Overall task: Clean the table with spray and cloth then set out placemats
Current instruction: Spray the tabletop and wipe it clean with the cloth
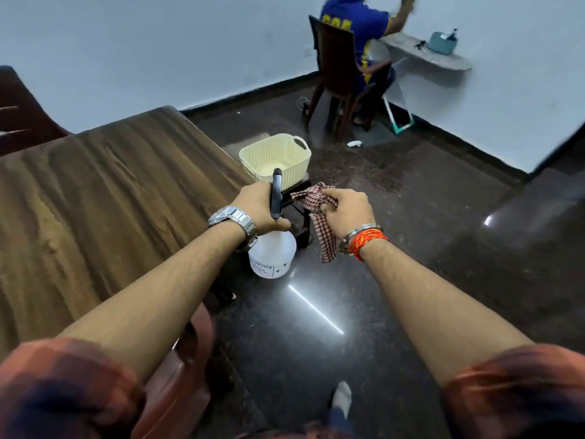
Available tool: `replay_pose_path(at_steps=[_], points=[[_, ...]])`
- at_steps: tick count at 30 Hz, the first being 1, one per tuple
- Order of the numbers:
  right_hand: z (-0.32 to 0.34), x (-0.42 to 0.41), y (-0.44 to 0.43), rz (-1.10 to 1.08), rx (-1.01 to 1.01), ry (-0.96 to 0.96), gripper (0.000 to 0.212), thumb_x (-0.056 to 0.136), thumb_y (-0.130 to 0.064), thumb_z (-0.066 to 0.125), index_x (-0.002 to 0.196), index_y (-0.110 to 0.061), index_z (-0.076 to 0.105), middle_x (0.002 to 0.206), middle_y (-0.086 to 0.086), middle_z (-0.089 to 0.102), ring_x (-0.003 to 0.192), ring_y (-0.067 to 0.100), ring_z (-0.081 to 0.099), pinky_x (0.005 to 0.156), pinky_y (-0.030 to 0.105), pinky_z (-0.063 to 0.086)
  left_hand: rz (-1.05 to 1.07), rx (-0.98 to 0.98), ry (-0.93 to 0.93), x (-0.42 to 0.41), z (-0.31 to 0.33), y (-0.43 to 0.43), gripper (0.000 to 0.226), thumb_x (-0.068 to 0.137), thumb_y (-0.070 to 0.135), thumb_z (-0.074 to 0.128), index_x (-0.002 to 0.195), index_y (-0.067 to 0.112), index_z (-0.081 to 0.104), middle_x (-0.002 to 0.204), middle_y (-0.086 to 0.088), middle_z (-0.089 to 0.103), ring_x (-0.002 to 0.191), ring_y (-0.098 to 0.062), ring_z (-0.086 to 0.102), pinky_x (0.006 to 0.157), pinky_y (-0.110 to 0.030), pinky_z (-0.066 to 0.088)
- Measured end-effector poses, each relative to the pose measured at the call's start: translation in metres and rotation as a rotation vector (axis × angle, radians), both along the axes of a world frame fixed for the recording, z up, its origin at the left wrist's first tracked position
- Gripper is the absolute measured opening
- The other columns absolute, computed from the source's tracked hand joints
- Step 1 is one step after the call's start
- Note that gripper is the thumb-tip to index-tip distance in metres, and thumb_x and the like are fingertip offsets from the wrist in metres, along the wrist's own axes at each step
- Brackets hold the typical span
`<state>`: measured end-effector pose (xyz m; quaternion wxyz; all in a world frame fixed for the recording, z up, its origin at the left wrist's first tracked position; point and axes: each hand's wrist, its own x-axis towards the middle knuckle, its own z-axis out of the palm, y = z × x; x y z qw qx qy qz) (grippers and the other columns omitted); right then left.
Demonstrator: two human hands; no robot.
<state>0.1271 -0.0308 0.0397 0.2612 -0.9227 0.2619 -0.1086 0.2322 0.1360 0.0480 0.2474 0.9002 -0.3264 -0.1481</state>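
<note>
Beside the table (104,191), left hand (256,205) grips the sprayer (273,245), nearer it; right hand (343,212) clutches the cloth (316,213).

Readable text is scarce. White spray bottle (273,253) — black print on the lower label; only "PRAYER" is legible, likely the tail of a longer word, with smaller lines beneath too blurred to read. Seated person's blue shirt (354,22) — large yellow letters across the back, partly cut off by the chair, cannot be read with confidence.
</note>
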Motion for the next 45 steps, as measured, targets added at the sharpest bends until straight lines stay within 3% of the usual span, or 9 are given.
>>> replay_pose_path(at_steps=[3,9,13,18,23,26,30,38,45], points=[[0.0,0.036,-0.062,0.068,0.014,-0.013,0.036,0.087,-0.016,0.06,0.123,-0.023,0.066,0.12,0.009,0.067,0.109,0.031,0.062,0.098,0.036,0.048,0.073,0.008,0.011,0.017,-0.003,-0.046,0.072,0.047,0.069,0.078,0.084,0.01,0.064,0.081,-0.004,0.069,0.075,-0.024,0.066,0.061,-0.037,0.05],[-0.008,0.126,-0.132,0.225,-0.006,0.009,0.037,0.089,-0.014,0.057,0.124,-0.023,0.065,0.12,0.009,0.067,0.11,0.03,0.061,0.097,0.034,0.047,0.283,-0.017,0.033,0.069,-0.007,-0.11,0.065,0.064,0.05,0.091,0.097,0.002,0.063,0.086,-0.011,0.066,0.078,-0.027,0.064,0.07,-0.039,0.052],[-0.027,0.203,-0.168,0.281,-0.005,0.014,0.04,0.087,-0.012,0.054,0.124,-0.023,0.065,0.116,0.012,0.068,0.105,0.033,0.063,0.093,0.035,0.049,0.375,-0.01,0.077,0.134,-0.03,-0.147,0.047,0.064,0.039,0.091,0.073,0.013,0.053,0.068,-0.002,0.059,0.061,-0.019,0.056,0.049,-0.03,0.038],[-0.047,0.294,-0.206,0.312,0.017,0.062,0.04,0.086,-0.01,0.053,0.122,-0.023,0.066,0.115,0.012,0.069,0.103,0.032,0.063,0.092,0.033,0.049,0.466,-0.031,0.091,0.216,-0.056,-0.179,0.039,0.067,0.031,0.085,0.069,0.019,0.049,0.065,0.004,0.057,0.06,-0.017,0.054,0.047,-0.026,0.03],[-0.061,0.383,-0.239,0.371,0.029,0.128,0.041,0.086,-0.007,0.051,0.122,-0.02,0.065,0.118,0.011,0.068,0.109,0.032,0.062,0.097,0.036,0.048,0.583,-0.103,0.139,0.291,-0.07,-0.205,0.038,0.072,0.024,0.085,0.097,0.009,0.061,0.082,0.0,0.068,0.081,-0.026,0.065,0.071,-0.032,0.05],[-0.073,0.423,-0.249,0.394,0.036,0.135,0.042,0.086,-0.006,0.05,0.123,-0.018,0.065,0.119,0.012,0.067,0.11,0.032,0.061,0.097,0.036,0.048,0.663,-0.153,0.167,0.325,-0.075,-0.222,0.037,0.077,0.022,0.083,0.099,0.017,0.054,0.08,0.003,0.061,0.081,-0.024,0.06,0.076,-0.033,0.051],[-0.107,0.478,-0.26,0.517,-0.009,0.222,0.042,0.086,-0.007,0.051,0.124,-0.019,0.064,0.119,0.011,0.067,0.111,0.033,0.059,0.092,0.037,0.047,0.743,-0.19,0.214,0.362,-0.102,-0.241,0.046,0.077,0.028,0.087,0.111,0.012,0.06,0.104,-0.014,0.071,0.1,-0.031,0.067,0.088,-0.04,0.054],[-0.173,0.562,-0.273,0.739,-0.019,0.355,0.033,0.083,-0.006,0.052,0.11,-0.013,0.069,0.107,0.014,0.07,0.101,0.035,0.062,0.085,0.037,0.049,1.05,-0.262,0.361,0.409,-0.176,-0.264,0.064,0.067,0.029,0.095,0.116,0.013,0.058,0.09,-0.005,0.071,0.091,-0.029,0.07,0.089,-0.04,0.054],[-0.243,0.582,-0.277,0.794,0.035,0.562,0.036,0.083,-0.005,0.053,0.116,-0.012,0.066,0.111,0.018,0.065,0.1,0.035,0.062,0.085,0.035,0.05,1.097,-0.229,0.514,0.431,-0.24,-0.264,0.07,0.072,0.025,0.092,0.131,0.012,0.056,0.083,-0.002,0.067,0.084,-0.023,0.065,0.09,-0.037,0.054]])
